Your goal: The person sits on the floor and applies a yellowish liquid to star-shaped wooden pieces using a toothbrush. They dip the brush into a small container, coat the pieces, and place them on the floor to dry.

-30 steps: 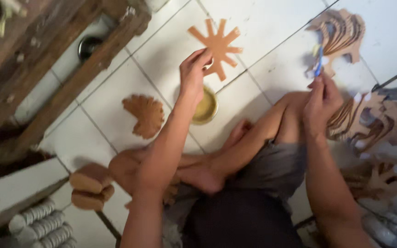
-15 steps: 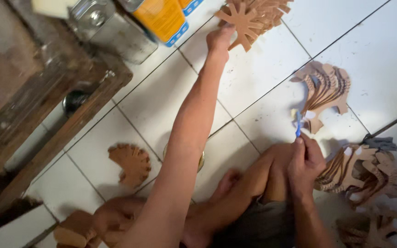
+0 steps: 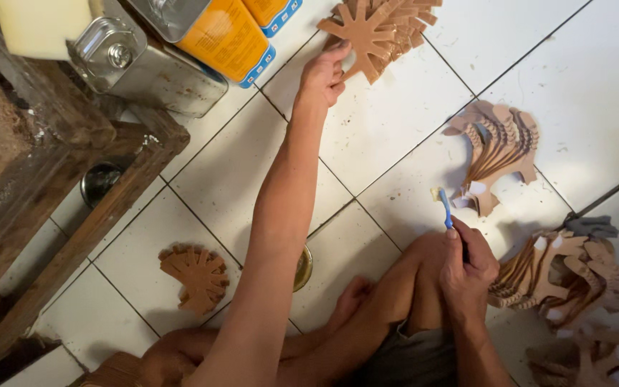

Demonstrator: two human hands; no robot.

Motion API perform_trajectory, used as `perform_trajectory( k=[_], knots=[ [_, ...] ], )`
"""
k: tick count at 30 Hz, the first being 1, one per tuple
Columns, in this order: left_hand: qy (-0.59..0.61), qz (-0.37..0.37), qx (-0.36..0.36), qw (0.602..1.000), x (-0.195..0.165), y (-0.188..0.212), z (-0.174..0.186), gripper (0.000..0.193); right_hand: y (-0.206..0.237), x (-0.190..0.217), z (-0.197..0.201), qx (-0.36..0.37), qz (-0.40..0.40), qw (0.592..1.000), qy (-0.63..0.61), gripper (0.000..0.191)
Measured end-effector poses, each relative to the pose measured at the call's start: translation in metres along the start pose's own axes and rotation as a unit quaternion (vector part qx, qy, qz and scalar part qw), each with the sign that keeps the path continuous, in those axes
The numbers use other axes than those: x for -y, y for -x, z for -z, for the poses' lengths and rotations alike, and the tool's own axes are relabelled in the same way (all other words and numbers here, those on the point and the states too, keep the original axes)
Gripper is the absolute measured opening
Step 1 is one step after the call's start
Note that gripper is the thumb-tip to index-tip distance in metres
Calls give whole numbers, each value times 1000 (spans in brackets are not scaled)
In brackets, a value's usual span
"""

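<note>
Cutouts of thin tan sheet, star-shaped w/ many prongs, lie stacked (image 3: 388,25) on the tiled floor (image 3: 388,136) at the far end of the left arm's reach. Left hand (image 3: 324,72) has its fingers closed on the near edge of the top piece. Probably light, flexible, prongs easy to bend, so best taken near the solid centre rather than by a tip.

Left of that hand: metal cans (image 3: 145,64) w/ orange labels, then a rough wooden frame (image 3: 73,186). Nearer the body on that side, one more pronged cutout (image 3: 196,276) and a round brass floor drain (image 3: 302,266), half hidden under the forearm.

Right hand (image 3: 467,269) rests on the raised knee, clamped on a blue brush (image 3: 444,208), tip up. Beyond and right of it: fanned piles of similar cutouts (image 3: 499,154), (image 3: 560,272), close enough to get nudged.
</note>
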State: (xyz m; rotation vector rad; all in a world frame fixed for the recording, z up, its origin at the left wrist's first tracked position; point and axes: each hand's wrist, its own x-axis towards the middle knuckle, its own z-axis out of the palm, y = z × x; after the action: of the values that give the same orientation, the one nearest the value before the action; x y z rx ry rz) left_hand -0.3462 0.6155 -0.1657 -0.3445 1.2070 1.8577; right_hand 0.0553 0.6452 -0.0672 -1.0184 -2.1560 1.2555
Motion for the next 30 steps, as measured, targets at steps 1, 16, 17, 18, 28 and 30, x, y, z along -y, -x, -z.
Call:
perform_trajectory(
  k=[1, 16, 17, 18, 28, 30],
  knots=[
    [16, 1, 8, 1000, -1, 0, 2, 31, 0, 1, 1, 3, 3, 1000, 2, 19],
    [-315, -114, -369, 867, 22, 14, -31, 30, 0, 11, -1, 12, -14, 1000, -3, 22],
    [-325, -102, -389, 856, 20, 17, -36, 30, 0, 11, -1, 14, -26, 1000, -3, 23],
    [-327, -106, -389, 855, 18, 19, -40, 31, 0, 12, -1, 15, -37, 999, -3, 23],
    [-323, -91, -380, 862, 19, 16, -49, 34, 0, 14, 0, 17, -31, 999, 17, 22],
    [-320, -92, -390, 858, 18, 13, -50, 34, -1, 15, -1, 17, -40, 999, 11, 22]
  ],
)
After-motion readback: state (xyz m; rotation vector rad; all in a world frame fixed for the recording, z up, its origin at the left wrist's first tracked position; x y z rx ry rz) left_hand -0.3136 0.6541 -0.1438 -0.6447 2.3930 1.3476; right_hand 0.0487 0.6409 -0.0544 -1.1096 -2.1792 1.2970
